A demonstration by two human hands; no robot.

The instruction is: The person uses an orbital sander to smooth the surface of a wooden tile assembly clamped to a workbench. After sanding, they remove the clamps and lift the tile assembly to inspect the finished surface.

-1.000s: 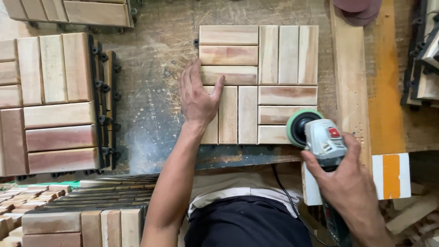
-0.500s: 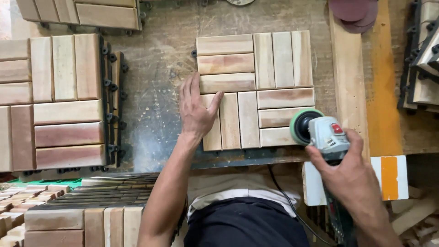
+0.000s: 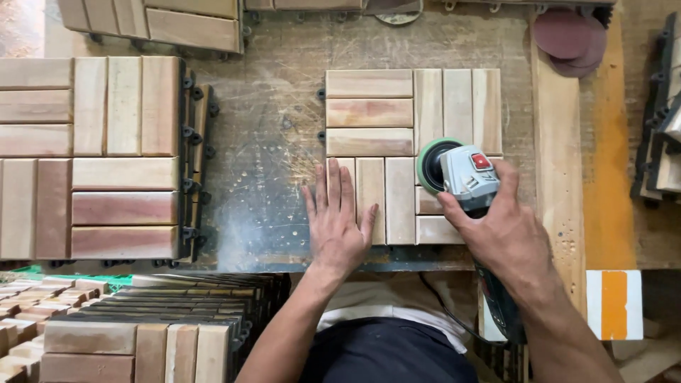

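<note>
Landmark: square deck tile of pale and reddish wooden slats (image 3: 397,113), lying flat on the scuffed grey workbench (image 3: 262,135).
Left hand (image 3: 339,221): my palm is down, fingers spread and flat, pressing the tile's lower-left corner; it grips nothing.
Right hand (image 3: 507,237): my fingers are closed around the body of the grey angle sander with a red switch and green-rimmed round pad (image 3: 461,174).
Sander: pad tilted against the tile's lower-right block of slats.
Left of tile: stack of matching slatted tiles on black plastic bases (image 3: 92,156), well apart.
Right of tile: bare wooden plank (image 3: 557,142), just beside it.
Beyond plank's far end: dark red sanding discs (image 3: 567,35).
</note>
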